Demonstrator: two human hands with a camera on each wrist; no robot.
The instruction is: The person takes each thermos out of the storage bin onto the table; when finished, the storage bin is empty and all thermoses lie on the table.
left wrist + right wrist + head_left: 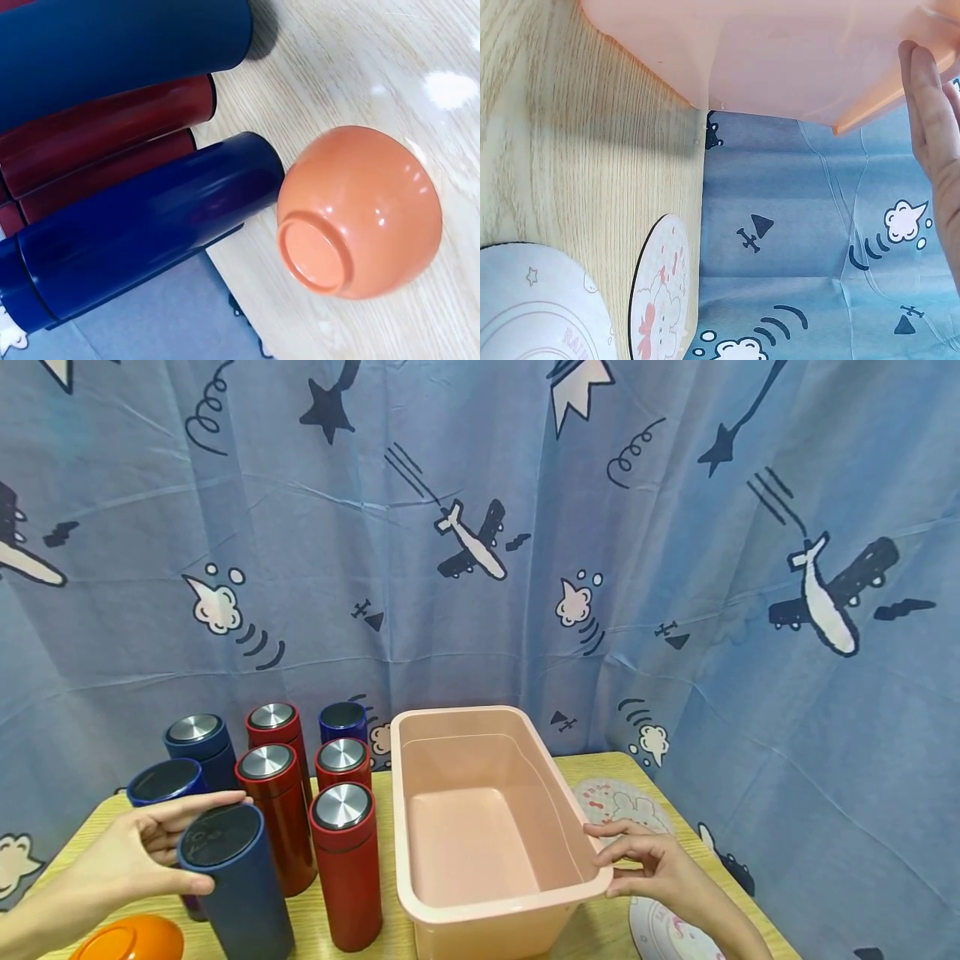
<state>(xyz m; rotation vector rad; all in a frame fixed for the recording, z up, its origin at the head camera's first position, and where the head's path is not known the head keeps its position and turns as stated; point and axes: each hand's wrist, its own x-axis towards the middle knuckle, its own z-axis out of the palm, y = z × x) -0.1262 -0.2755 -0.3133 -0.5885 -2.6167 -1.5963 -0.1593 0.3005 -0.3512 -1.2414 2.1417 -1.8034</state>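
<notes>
My left hand point(120, 852) is around the top of a matte dark blue thermos point(243, 893), its thumb on the near side and its index finger stretched behind the black lid. In the left wrist view this thermos point(120, 56) lies across the upper left; the hand is out of that picture. My right hand point(652, 864) pinches the near right corner of a pink plastic tub point(502, 910), thumb below the rim and fingers over it. In the right wrist view the fingers of the right hand point(937, 120) lie along the tub's rim point(885, 97).
Several red thermoses point(352, 868) and blue ones point(161, 781) stand close together left of the tub. An upturned orange bowl point(367, 202) sits at the table's near left. Two round printed mats point(660, 292) lie right of the tub. A blue patterned curtain point(480, 627) hangs behind the table.
</notes>
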